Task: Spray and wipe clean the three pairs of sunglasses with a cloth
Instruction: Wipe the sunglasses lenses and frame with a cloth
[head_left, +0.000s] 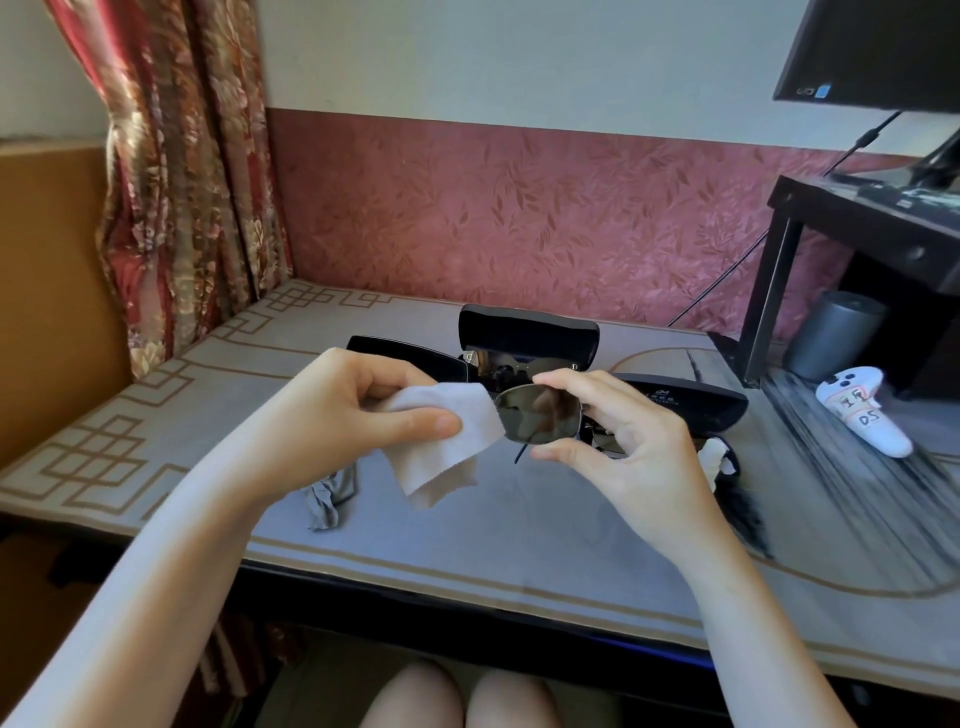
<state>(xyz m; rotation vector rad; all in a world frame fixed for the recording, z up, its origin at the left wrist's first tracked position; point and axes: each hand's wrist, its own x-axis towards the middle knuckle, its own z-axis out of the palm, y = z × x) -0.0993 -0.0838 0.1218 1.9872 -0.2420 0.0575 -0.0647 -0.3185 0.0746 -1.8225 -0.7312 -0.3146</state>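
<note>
My right hand (628, 441) pinches a pair of dark, thin-framed sunglasses (540, 413) above the table, thumb below and fingers on top. My left hand (358, 410) grips a pale grey cloth (447, 436) whose edge touches the left lens. A second pair of sunglasses (524, 364) lies in an open black case (527, 327) just behind. A closed black case (685, 402) sits behind my right hand, and another dark case (405, 353) is partly hidden behind my left hand.
A crumpled grey cloth (330, 496) lies on the patterned table mat (519, 545). A white cloth in a dark thing (719, 462) rests right of my right hand. A white controller (867, 415), a grey cylinder (831, 332), a black stand (810, 218) and a monitor (878, 52) occupy the right side.
</note>
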